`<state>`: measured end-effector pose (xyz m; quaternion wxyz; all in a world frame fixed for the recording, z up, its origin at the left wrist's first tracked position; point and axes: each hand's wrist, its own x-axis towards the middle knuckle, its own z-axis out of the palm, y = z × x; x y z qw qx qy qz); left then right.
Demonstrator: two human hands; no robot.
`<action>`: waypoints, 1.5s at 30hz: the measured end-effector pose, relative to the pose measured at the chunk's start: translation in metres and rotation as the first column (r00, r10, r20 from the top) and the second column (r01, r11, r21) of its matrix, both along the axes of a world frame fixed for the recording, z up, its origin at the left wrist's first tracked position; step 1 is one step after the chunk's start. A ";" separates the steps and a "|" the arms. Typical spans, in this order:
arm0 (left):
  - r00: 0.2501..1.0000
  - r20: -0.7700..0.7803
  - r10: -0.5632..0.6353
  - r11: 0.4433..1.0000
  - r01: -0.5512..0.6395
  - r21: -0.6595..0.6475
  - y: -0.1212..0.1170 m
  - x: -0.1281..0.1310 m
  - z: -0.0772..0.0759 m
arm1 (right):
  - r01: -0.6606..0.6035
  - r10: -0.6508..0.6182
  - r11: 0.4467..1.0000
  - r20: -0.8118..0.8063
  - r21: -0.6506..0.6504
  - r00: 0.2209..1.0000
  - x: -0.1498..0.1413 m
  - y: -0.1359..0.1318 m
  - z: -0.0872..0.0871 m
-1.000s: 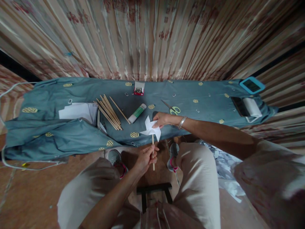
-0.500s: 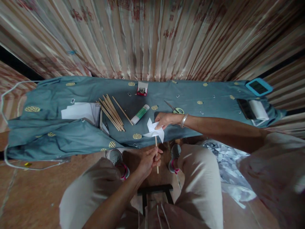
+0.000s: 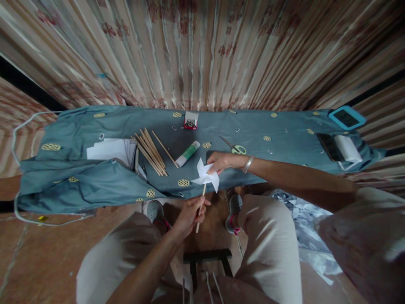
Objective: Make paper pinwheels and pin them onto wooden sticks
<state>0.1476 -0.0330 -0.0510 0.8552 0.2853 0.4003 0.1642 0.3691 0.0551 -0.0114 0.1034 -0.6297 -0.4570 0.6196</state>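
Observation:
A white paper pinwheel (image 3: 205, 175) sits at the upper end of a wooden stick (image 3: 198, 226), near the table's front edge. My left hand (image 3: 190, 215) is closed round the stick below the pinwheel, with the stick's lower end poking out beneath the fingers. At the pinwheel, my right hand (image 3: 217, 162) pinches the paper near its centre, fingers partly hidden behind it. Just behind lie a green and white glue stick (image 3: 187, 153) and scissors (image 3: 237, 149) with pale green handles.
Several wooden sticks (image 3: 150, 152) lie left of the glue stick, beside a stack of white paper (image 3: 110, 151). A small red box of metal pins (image 3: 190, 121) stands at the back. A phone (image 3: 329, 147) and a blue-framed tablet (image 3: 347, 117) rest on the right.
The stick has tilted, its lower end swinging left with my left hand. My right hand stays at the pinwheel's centre. The whole view has shifted slightly.

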 end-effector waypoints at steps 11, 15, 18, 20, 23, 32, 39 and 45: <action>0.998 0.039 0.038 0.997 -0.041 0.068 0.004 0.018 0.022 | 0.557 -0.487 0.786 -0.287 0.268 0.825 0.033 -0.042 0.019; 0.997 0.053 0.056 0.981 -0.065 0.184 0.012 0.036 0.031 | 0.787 -0.620 0.568 -0.504 0.240 0.601 0.036 -0.061 0.004; 0.998 0.034 0.056 0.959 -0.063 0.275 0.020 0.048 0.035 | 0.860 -0.618 0.477 -0.625 0.183 0.476 0.033 -0.066 -0.005; 0.998 0.021 0.055 0.948 -0.059 0.314 0.027 0.055 0.036 | 0.884 -0.611 0.441 -0.669 0.158 0.424 0.031 -0.066 -0.006; 0.997 0.014 0.075 0.931 -0.075 0.357 0.039 0.064 0.037 | 0.881 -0.590 0.444 -0.687 0.164 0.425 0.031 -0.063 -0.004; 0.992 0.039 0.121 0.927 -0.127 0.352 0.058 0.087 0.037 | 0.873 -0.572 0.473 -0.714 0.114 0.403 0.032 -0.049 0.003; 0.990 0.042 0.134 0.929 -0.140 0.343 0.059 0.091 0.035 | 0.868 -0.561 0.486 -0.723 0.105 0.402 0.027 -0.045 0.003; 0.991 0.045 0.127 0.929 -0.134 0.345 0.058 0.094 0.030 | 0.878 -0.535 0.474 -0.773 0.059 0.340 0.024 -0.046 0.004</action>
